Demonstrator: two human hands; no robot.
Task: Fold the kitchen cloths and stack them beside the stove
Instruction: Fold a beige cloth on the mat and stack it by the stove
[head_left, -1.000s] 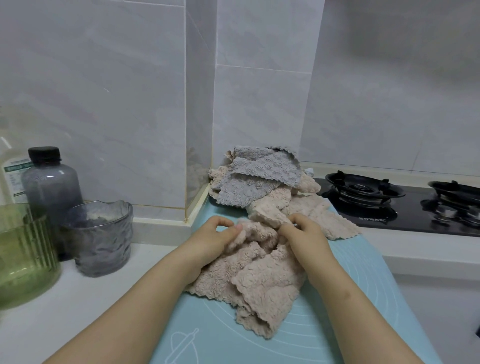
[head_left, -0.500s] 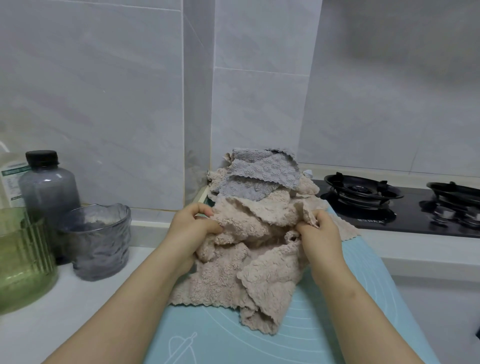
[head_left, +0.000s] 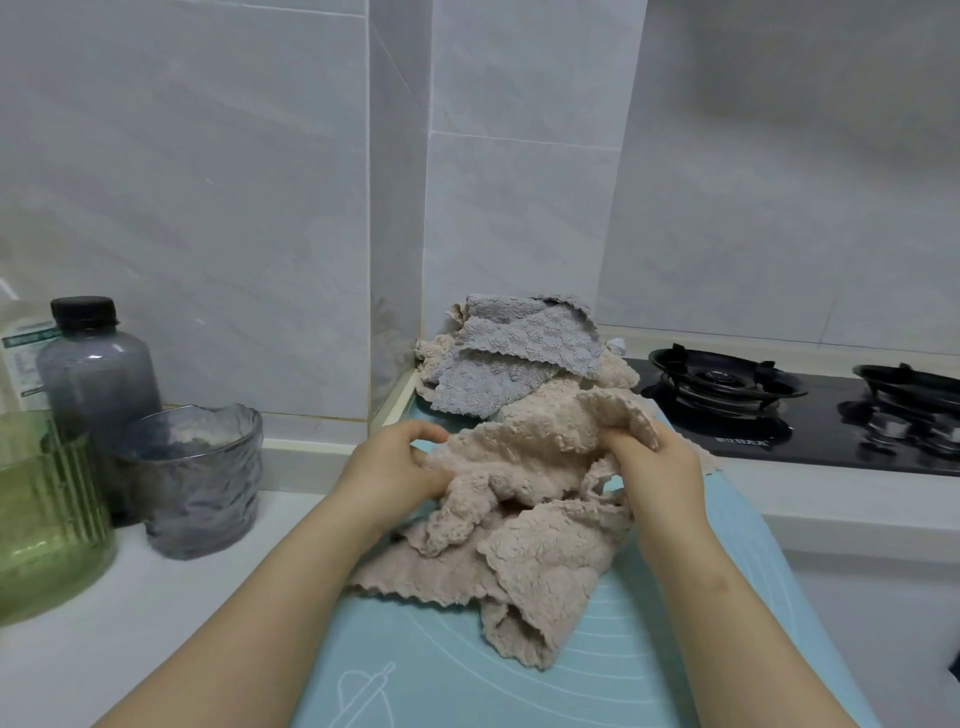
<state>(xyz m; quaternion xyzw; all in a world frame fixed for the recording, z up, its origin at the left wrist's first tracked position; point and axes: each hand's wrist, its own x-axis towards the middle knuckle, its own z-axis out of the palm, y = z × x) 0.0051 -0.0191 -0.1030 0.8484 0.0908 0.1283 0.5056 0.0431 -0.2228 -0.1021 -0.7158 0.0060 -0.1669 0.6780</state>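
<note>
A crumpled beige fleecy cloth (head_left: 524, 452) is lifted a little above the light blue mat (head_left: 649, 670). My left hand (head_left: 395, 467) grips its left edge and my right hand (head_left: 654, 467) pinches its right edge, the cloth spread between them. More beige cloth (head_left: 530, 571) hangs and lies rumpled under it on the mat. Behind, a pile of cloths with grey cloths (head_left: 519, 353) on top sits in the wall corner. The black gas stove (head_left: 810, 410) lies to the right of the pile.
On the white counter at left stand a dark plastic bottle (head_left: 96, 364), a smoky glass cup (head_left: 202, 478) and a green ribbed glass jar (head_left: 47, 514). Tiled walls rise close behind. The counter's front edge drops off at the right of the mat.
My hands have moved apart and lifted, pulling the beige cloth wider between them; a second ago they were close together on the rumpled heap.
</note>
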